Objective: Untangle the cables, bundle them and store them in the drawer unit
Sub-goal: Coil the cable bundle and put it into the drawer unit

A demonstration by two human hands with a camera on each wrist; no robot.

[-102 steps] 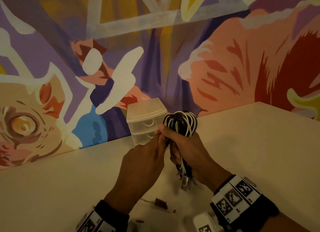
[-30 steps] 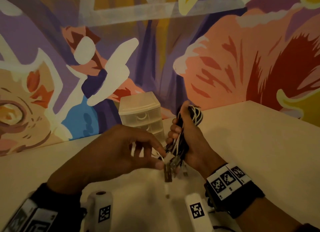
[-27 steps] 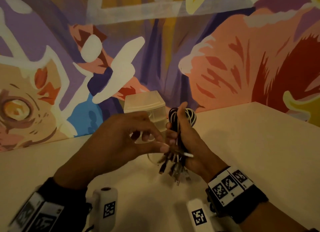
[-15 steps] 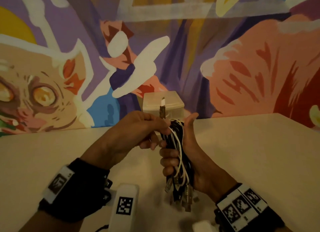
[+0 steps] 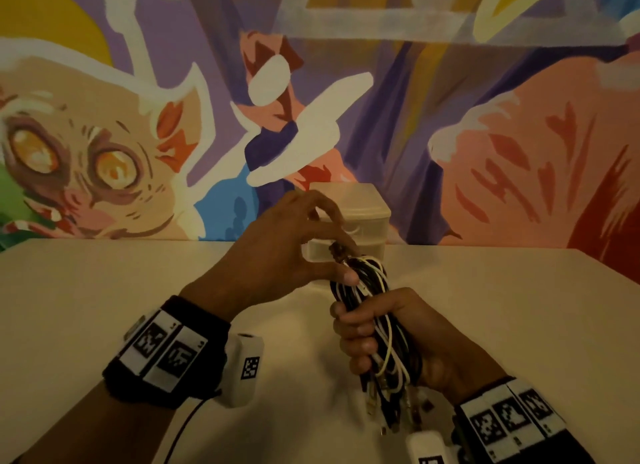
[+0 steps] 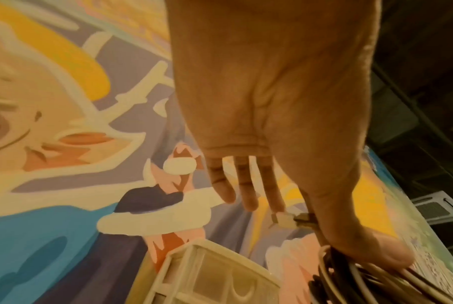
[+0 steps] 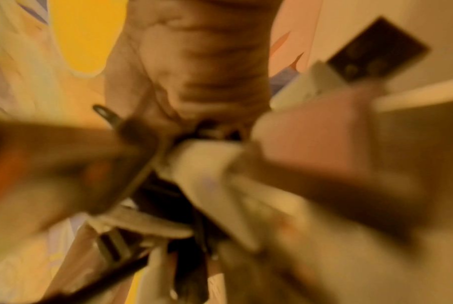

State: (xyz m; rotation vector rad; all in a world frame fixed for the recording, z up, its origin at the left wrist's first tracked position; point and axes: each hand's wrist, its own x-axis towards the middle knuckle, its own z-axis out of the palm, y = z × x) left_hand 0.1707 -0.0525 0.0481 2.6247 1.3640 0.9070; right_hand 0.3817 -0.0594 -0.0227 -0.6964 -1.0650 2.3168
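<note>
Cables (image 5: 372, 320): black and white leads gathered into one long looped bundle, held roughly upright above the bench, gripped round its middle; the loop end points up, the plug ends hang loose at the bottom.
Loose plug (image 6: 285, 221): one connector at the bundle's top, pinched at the fingertips.
Drawer unit (image 5: 360, 214): small translucent pale plastic chest, drawers closed, standing at the bench's far edge against the wall, behind the bundle.

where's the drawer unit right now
In the head view the drawer unit stands on the table against the mural wall, near centre, just behind the left hand and the cable bundle.
</note>
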